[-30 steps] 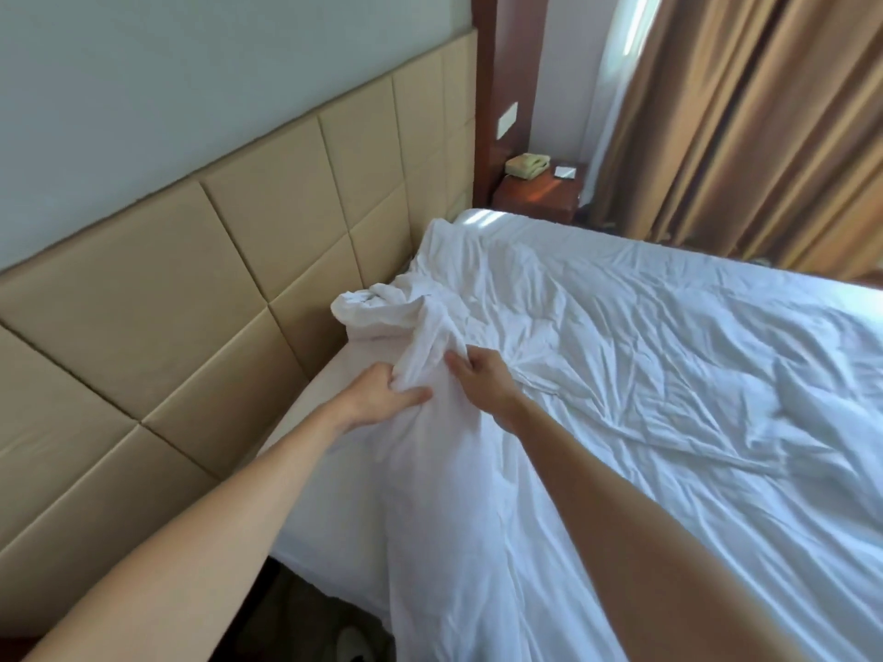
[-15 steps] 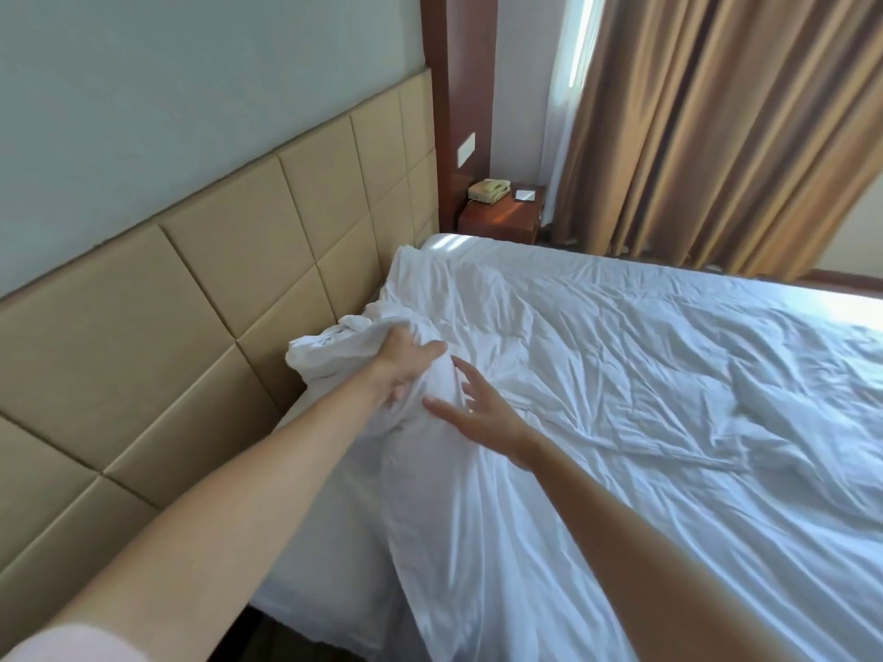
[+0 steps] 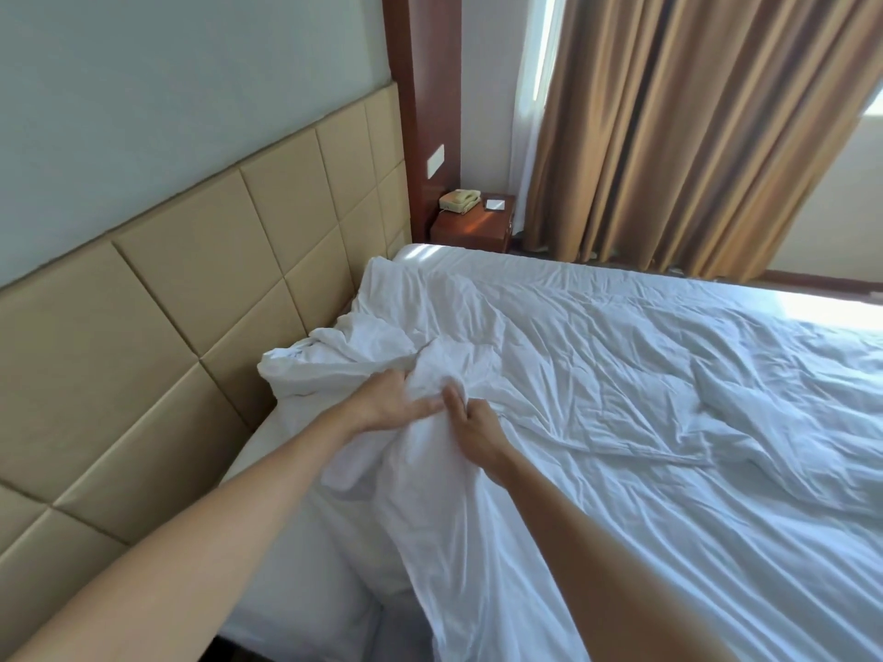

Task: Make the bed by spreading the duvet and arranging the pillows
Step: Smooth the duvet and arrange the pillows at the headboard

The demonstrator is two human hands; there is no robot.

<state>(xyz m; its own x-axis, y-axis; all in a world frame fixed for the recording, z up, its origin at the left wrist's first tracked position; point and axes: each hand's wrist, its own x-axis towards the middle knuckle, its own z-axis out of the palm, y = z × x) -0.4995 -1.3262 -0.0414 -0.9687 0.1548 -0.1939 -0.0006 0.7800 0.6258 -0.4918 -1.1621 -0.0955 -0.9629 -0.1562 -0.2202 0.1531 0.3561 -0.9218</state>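
Where both bare forearms reach in from the near edge, the two hands meet on the white duvet [image 3: 597,398] at the near head-end corner of the bed [image 3: 296,542]. Left hand [image 3: 382,401]: fingers curled into a bunched ridge of duvet, thumb stretched flat toward the other hand; grip closed on cloth. Right hand [image 3: 470,430]: fingers curled tight, pinching a fold of the same duvet, just beside the left thumb. Duvet corner lies crumpled in a heap beyond the left hand, near the tan padded headboard [image 3: 191,303]. Bare white sheet shows at the near left below that heap. Rest of the duvet spreads wrinkled across the bed to the right and far side, with a sunlit patch at the far right edge. Farther off, a wooden nightstand [image 3: 470,226] carries a beige telephone [image 3: 458,201] and a small white card. Brown curtains [image 3: 693,126] hang behind.
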